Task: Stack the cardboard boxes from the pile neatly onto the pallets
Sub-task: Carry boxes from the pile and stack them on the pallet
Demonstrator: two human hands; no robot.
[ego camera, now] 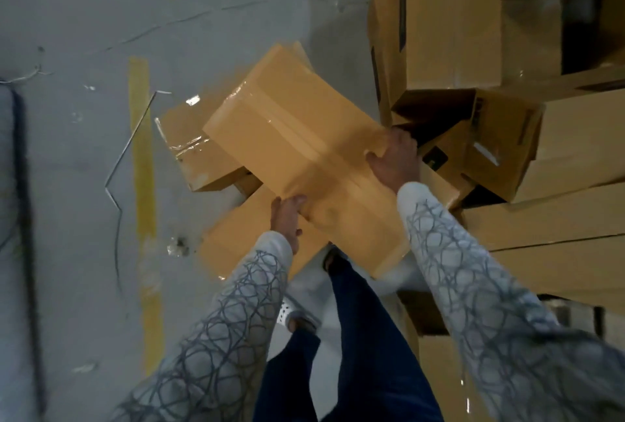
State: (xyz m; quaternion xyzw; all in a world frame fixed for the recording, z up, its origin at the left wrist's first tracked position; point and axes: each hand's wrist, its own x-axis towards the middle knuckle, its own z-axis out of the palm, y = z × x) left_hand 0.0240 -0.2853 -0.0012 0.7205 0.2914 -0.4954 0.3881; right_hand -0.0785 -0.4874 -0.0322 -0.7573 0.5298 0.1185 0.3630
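Note:
A long taped cardboard box [297,147] lies tilted between my two hands, above other boxes on the floor. My left hand [286,218] grips its near left edge, fingers curled over the rim. At the box's right side, my right hand [394,159] holds the edge with the thumb on top. The far end points up and left. The pile of cardboard boxes [449,22] rises on the right, several lying at odd angles. No pallet is in view.
Two smaller boxes [196,151] [243,235] lie on the grey concrete floor under the held one. A yellow floor line [143,185] runs along the left. A thin bent wire [116,171] lies beside it. My legs and feet [333,264] stand just below the box.

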